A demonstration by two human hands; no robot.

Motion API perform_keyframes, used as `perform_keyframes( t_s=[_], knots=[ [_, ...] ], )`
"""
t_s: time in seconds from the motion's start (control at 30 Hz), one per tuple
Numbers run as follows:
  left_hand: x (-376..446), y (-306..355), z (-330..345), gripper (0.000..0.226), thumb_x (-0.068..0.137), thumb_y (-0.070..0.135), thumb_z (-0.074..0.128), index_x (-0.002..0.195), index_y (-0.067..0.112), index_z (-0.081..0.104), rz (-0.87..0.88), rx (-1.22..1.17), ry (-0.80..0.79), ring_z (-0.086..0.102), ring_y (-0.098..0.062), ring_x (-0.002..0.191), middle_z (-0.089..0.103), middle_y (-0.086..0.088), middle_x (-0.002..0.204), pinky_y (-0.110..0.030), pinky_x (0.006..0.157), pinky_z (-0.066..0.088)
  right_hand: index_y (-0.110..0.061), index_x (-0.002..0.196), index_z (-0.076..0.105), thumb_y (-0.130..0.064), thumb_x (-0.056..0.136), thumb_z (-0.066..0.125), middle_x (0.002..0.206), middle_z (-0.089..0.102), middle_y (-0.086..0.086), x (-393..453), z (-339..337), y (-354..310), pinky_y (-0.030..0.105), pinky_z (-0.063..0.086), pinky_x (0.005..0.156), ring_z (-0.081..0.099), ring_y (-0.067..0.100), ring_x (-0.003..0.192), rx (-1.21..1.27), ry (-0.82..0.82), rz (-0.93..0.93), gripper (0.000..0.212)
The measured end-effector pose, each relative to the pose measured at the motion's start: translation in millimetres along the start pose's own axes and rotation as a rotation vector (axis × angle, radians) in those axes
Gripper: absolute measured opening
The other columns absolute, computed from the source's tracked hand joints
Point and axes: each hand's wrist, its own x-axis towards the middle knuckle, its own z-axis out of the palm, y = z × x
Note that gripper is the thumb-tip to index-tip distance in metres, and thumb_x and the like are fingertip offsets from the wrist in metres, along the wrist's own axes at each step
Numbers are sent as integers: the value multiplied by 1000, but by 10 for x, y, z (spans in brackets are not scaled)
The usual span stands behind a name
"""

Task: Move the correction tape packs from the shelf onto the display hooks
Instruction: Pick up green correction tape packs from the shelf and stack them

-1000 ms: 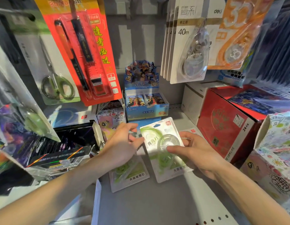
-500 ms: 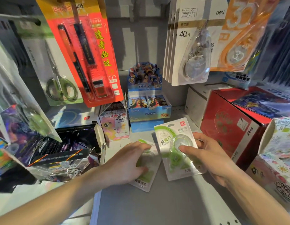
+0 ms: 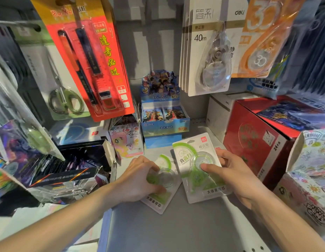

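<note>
Two green-and-white correction tape packs sit low on the grey shelf (image 3: 176,230). My right hand (image 3: 230,177) grips the right pack (image 3: 192,157), thumb on its clear blister, its top edge tilted up off the shelf. My left hand (image 3: 140,180) closes over the blister of the left pack (image 3: 158,199), which lies flat on the shelf. A corner of another pack (image 3: 219,148) peeks out behind my right fingers. Above, white 40 m correction tape packs (image 3: 207,51) and orange ones (image 3: 263,37) hang on display hooks.
A red carton (image 3: 252,142) and a patterned box (image 3: 314,175) stand to the right. Card boxes (image 3: 163,122) sit at the back, a pink pony box (image 3: 127,140) and dark card boxes (image 3: 76,170) on the left. Hanging scissors (image 3: 63,99) and a red pen pack (image 3: 92,60) fill the upper left.
My left hand let go of the pack that both hands held and dropped onto the left pack on the shelf. My right hand kept its pack and shifted slightly right.
</note>
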Motion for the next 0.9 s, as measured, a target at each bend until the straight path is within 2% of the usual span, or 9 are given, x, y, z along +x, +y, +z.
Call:
perform_keyframes(
  t_s=[0.17, 0.27, 0.37, 0.47, 0.53, 0.6, 0.67, 0.77, 0.9],
  knots=[
    [-41, -5, 19, 57, 77, 51, 83, 124, 34, 56, 17, -109, 51, 48, -5, 112, 46, 16, 123, -12, 81, 40, -11, 122, 66, -1, 85, 80, 107, 82, 8, -13, -23, -14, 57, 58, 97, 78, 33, 100, 8, 8, -10, 41],
    [-26, 14, 5, 57, 67, 49, 89, 112, 42, 55, -34, -216, 93, 56, -2, 101, 56, 16, 114, -18, 74, 47, -10, 121, 67, -1, 85, 80, 106, 82, 8, -9, -10, 7, 57, 57, 98, 78, 34, 100, 13, 16, 3, 40],
    [16, 32, -18, 60, 59, 49, 92, 106, 44, 56, -65, -255, 141, 55, -2, 105, 56, 16, 117, -21, 78, 49, -8, 118, 67, -2, 84, 81, 104, 82, 10, 0, 26, 28, 58, 57, 98, 78, 35, 99, 17, 24, 16, 37],
    [49, 43, -28, 61, 60, 53, 93, 110, 42, 60, -126, -340, 147, 53, -3, 114, 52, 16, 127, -18, 84, 46, -7, 112, 70, -1, 85, 80, 100, 82, 11, 8, 60, 43, 58, 57, 97, 78, 36, 97, 18, 17, 22, 29],
    [39, 65, -24, 63, 66, 52, 91, 118, 40, 58, -171, -402, 144, 54, 0, 110, 52, 17, 128, -11, 77, 44, -7, 110, 70, 0, 85, 79, 98, 83, 12, 14, 73, 61, 58, 59, 94, 79, 36, 93, 23, 13, 32, 27],
    [1, 110, -38, 80, 68, 43, 93, 131, 38, 46, -216, -539, 123, 58, 2, 104, 54, 20, 122, -9, 67, 47, -6, 112, 69, 0, 85, 79, 98, 82, 14, 18, 83, 82, 58, 61, 90, 79, 36, 91, 41, 11, 50, 30],
    [-19, 138, -66, 90, 64, 28, 97, 135, 32, 42, -279, -669, 86, 65, -10, 106, 61, 11, 120, -19, 75, 54, -5, 115, 67, 1, 85, 79, 99, 82, 16, 17, 91, 99, 59, 61, 88, 79, 38, 90, 68, 5, 72, 33],
    [-16, 155, -121, 47, 70, 15, 93, 110, 15, 68, -312, -729, 46, 73, -16, 91, 79, 2, 99, -25, 70, 55, -5, 118, 65, 2, 85, 79, 101, 81, 18, 3, 109, 103, 61, 60, 89, 78, 41, 93, 98, 3, 84, 37],
    [-63, 195, -151, 43, 79, 18, 87, 110, 28, 57, -345, -837, 123, 69, -9, 83, 74, 5, 99, -20, 55, 47, -7, 119, 64, 1, 86, 78, 104, 81, 16, -48, 138, 73, 60, 56, 99, 76, 41, 101, 114, 38, 54, 37]
  ],
)
